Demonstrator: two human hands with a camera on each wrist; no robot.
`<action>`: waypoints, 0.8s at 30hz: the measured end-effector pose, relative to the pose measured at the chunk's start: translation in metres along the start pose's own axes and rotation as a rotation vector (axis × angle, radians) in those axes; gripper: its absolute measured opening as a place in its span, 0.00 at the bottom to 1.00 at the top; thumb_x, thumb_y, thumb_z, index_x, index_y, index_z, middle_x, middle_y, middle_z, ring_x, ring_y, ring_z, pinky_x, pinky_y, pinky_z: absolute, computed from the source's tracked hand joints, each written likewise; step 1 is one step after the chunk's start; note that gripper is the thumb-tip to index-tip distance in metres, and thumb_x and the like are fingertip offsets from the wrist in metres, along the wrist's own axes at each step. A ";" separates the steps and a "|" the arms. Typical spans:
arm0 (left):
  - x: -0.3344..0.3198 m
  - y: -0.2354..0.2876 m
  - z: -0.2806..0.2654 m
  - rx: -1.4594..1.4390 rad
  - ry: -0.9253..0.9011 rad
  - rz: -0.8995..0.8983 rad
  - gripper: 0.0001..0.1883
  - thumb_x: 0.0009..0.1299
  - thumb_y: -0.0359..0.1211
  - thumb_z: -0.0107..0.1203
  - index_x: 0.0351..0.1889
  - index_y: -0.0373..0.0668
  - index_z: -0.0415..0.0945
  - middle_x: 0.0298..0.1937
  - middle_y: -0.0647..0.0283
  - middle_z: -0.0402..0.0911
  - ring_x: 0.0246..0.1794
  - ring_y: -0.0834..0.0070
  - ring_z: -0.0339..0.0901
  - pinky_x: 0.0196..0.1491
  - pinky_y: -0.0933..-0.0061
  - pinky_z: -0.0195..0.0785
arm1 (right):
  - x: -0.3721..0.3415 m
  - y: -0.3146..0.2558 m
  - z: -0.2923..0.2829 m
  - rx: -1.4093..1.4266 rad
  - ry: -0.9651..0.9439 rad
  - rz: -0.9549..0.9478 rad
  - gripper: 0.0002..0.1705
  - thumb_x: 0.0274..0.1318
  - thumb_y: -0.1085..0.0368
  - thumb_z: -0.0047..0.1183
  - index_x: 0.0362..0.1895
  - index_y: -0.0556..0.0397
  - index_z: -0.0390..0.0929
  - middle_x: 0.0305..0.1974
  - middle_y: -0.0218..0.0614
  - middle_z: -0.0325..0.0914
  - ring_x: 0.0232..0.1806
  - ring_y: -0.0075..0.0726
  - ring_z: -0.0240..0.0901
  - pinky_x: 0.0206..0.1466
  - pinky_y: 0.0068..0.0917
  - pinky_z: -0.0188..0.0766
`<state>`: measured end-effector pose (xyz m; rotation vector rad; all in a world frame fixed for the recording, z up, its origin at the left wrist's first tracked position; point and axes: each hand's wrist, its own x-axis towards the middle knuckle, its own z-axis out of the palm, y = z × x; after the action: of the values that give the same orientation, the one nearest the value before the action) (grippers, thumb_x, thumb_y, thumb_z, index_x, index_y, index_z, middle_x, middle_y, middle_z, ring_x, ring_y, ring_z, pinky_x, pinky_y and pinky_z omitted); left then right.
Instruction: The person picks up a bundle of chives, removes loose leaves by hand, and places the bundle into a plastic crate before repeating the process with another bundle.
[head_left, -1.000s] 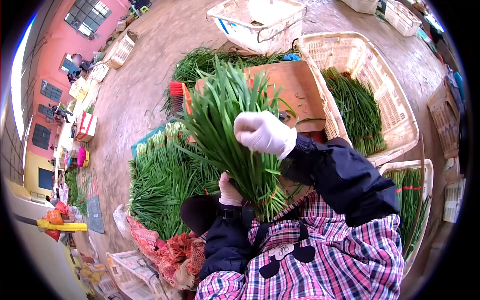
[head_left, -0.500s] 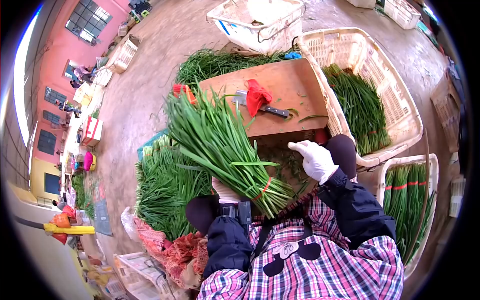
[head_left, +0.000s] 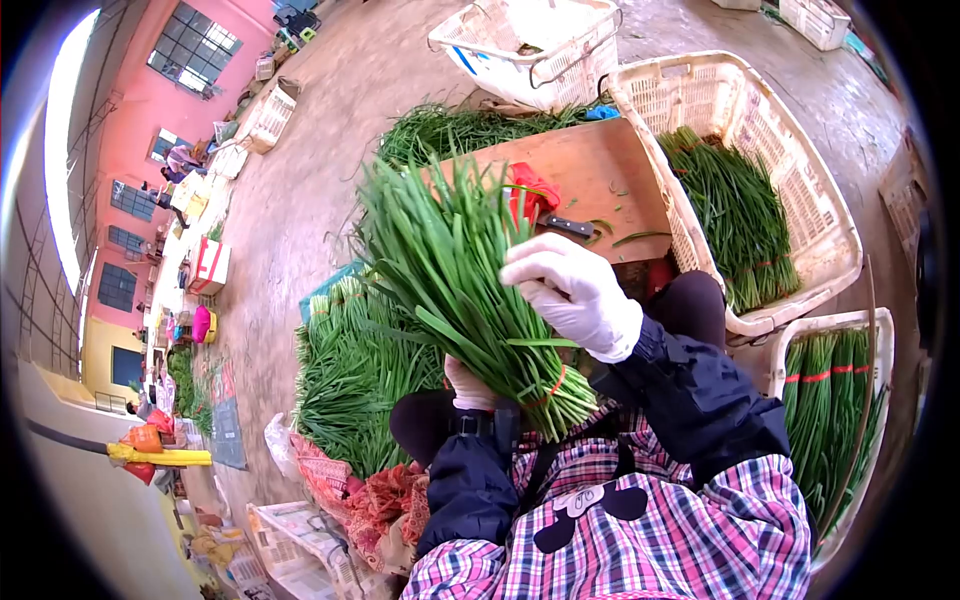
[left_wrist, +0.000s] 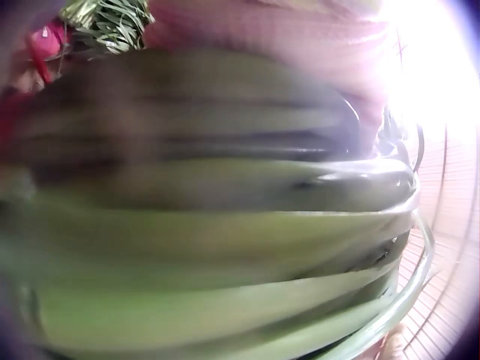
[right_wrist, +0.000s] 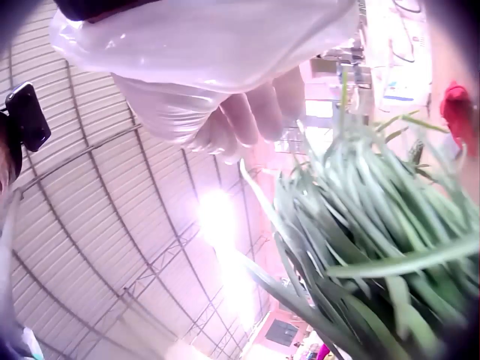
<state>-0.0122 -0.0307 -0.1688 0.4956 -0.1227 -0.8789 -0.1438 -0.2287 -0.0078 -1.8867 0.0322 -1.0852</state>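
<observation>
A thick bundle of garlic chives (head_left: 470, 300), tied near its cut stems by an orange-red band (head_left: 553, 386), is held tilted over the lap. My gloved left hand (head_left: 470, 385) grips it from the left, its fingers mostly hidden behind the leaves. Broad blurred chive leaves (left_wrist: 202, 247) fill most of the left wrist view. Close over the right side of the bundle is my white-gloved right hand (head_left: 578, 295), fingers loosely bent. In the right wrist view, those fingers (right_wrist: 262, 112) hold nothing and hang beside the leaf tips (right_wrist: 360, 217).
Ahead is a brown board (head_left: 600, 165) with a black-handled knife (head_left: 568, 226) and a red cloth (head_left: 535, 190). Banded chives (head_left: 370, 390) are piled at left. Plastic crates (head_left: 830, 225) with more bundles (head_left: 735, 215) flank the right side; another crate (head_left: 535, 60) stands beyond the board.
The right hand went from above the leaves out to the right, then came back over the bundle. The left hand kept its grip while the bundle leaned left, then tipped more upright.
</observation>
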 end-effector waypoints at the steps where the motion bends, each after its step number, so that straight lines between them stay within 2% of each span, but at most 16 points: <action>1: -0.001 -0.001 0.002 -0.017 -0.016 -0.015 0.31 0.65 0.47 0.57 0.64 0.43 0.69 0.61 0.58 0.75 0.58 0.58 0.74 0.62 0.51 0.68 | 0.012 -0.003 0.001 -0.051 -0.066 -0.082 0.12 0.49 0.75 0.57 0.38 0.49 0.81 0.42 0.37 0.80 0.40 0.42 0.79 0.41 0.30 0.76; 3: -0.002 -0.002 0.001 -0.061 -0.101 -0.068 0.32 0.67 0.48 0.55 0.67 0.43 0.66 0.65 0.59 0.71 0.63 0.59 0.70 0.66 0.52 0.62 | 0.027 -0.008 0.006 -0.213 -0.215 -0.270 0.14 0.48 0.73 0.55 0.40 0.44 0.82 0.46 0.31 0.81 0.41 0.41 0.81 0.38 0.31 0.78; 4: -0.002 -0.003 0.002 -0.062 -0.069 -0.071 0.32 0.67 0.48 0.55 0.67 0.43 0.65 0.66 0.58 0.70 0.65 0.60 0.68 0.67 0.53 0.61 | 0.031 -0.006 0.008 -0.273 -0.333 -0.333 0.16 0.49 0.69 0.53 0.44 0.42 0.81 0.49 0.31 0.80 0.38 0.41 0.80 0.36 0.33 0.78; 7: -0.002 -0.006 0.007 -0.050 0.017 -0.082 0.34 0.67 0.48 0.55 0.68 0.43 0.64 0.69 0.58 0.67 0.68 0.61 0.64 0.70 0.55 0.56 | 0.032 0.000 0.010 -0.491 -0.510 -0.383 0.17 0.49 0.66 0.52 0.46 0.42 0.80 0.52 0.30 0.76 0.32 0.39 0.77 0.31 0.36 0.76; 9: -0.003 -0.006 0.012 -0.049 -0.020 -0.086 0.35 0.66 0.48 0.56 0.68 0.43 0.64 0.68 0.58 0.67 0.67 0.60 0.65 0.70 0.54 0.57 | 0.031 0.001 0.002 -0.573 -0.616 -0.346 0.17 0.49 0.65 0.52 0.46 0.43 0.80 0.51 0.30 0.76 0.32 0.38 0.76 0.30 0.37 0.76; 10: -0.004 -0.006 0.013 -0.049 -0.036 -0.089 0.35 0.65 0.48 0.56 0.68 0.43 0.64 0.68 0.58 0.67 0.67 0.59 0.65 0.70 0.54 0.57 | 0.026 0.001 -0.001 -0.562 -0.538 -0.358 0.11 0.53 0.63 0.49 0.40 0.47 0.79 0.40 0.32 0.73 0.33 0.38 0.77 0.29 0.38 0.75; 12: -0.006 -0.006 0.009 -0.060 -0.069 -0.100 0.36 0.64 0.49 0.57 0.68 0.43 0.64 0.68 0.57 0.68 0.67 0.58 0.66 0.69 0.52 0.58 | 0.019 0.005 -0.004 -0.532 -0.489 -0.362 0.12 0.53 0.64 0.49 0.41 0.45 0.79 0.40 0.31 0.73 0.32 0.39 0.76 0.29 0.37 0.75; 15: -0.007 -0.009 0.014 -0.047 -0.059 -0.095 0.37 0.63 0.49 0.58 0.68 0.43 0.64 0.68 0.56 0.68 0.66 0.57 0.66 0.68 0.51 0.59 | 0.014 0.012 -0.006 -0.582 -0.522 -0.298 0.13 0.53 0.64 0.50 0.43 0.44 0.79 0.40 0.30 0.74 0.34 0.38 0.77 0.29 0.37 0.75; 19: -0.008 -0.011 0.018 -0.017 -0.035 -0.071 0.38 0.62 0.49 0.59 0.68 0.43 0.64 0.67 0.56 0.69 0.65 0.56 0.67 0.68 0.50 0.60 | 0.012 0.017 -0.002 -0.465 -0.483 -0.147 0.12 0.53 0.63 0.53 0.44 0.42 0.79 0.43 0.29 0.78 0.40 0.38 0.78 0.33 0.36 0.77; 22: -0.008 -0.011 0.015 -0.035 0.005 -0.113 0.37 0.61 0.50 0.60 0.67 0.43 0.66 0.65 0.56 0.71 0.63 0.56 0.69 0.66 0.50 0.62 | 0.020 0.015 0.002 -0.381 -0.325 -0.274 0.12 0.52 0.63 0.59 0.43 0.44 0.80 0.43 0.28 0.79 0.36 0.39 0.79 0.31 0.33 0.76; 24: -0.007 -0.012 0.012 -0.025 0.029 -0.133 0.37 0.60 0.50 0.61 0.66 0.44 0.67 0.64 0.57 0.72 0.62 0.56 0.71 0.65 0.49 0.64 | 0.028 0.017 0.005 -0.388 -0.298 -0.311 0.09 0.53 0.63 0.58 0.41 0.44 0.80 0.45 0.28 0.79 0.37 0.38 0.79 0.32 0.33 0.76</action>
<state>-0.0288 -0.0366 -0.1634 0.4971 -0.0519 -1.0019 -0.1170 -0.2467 -0.0026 -2.4505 -0.2437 -1.0413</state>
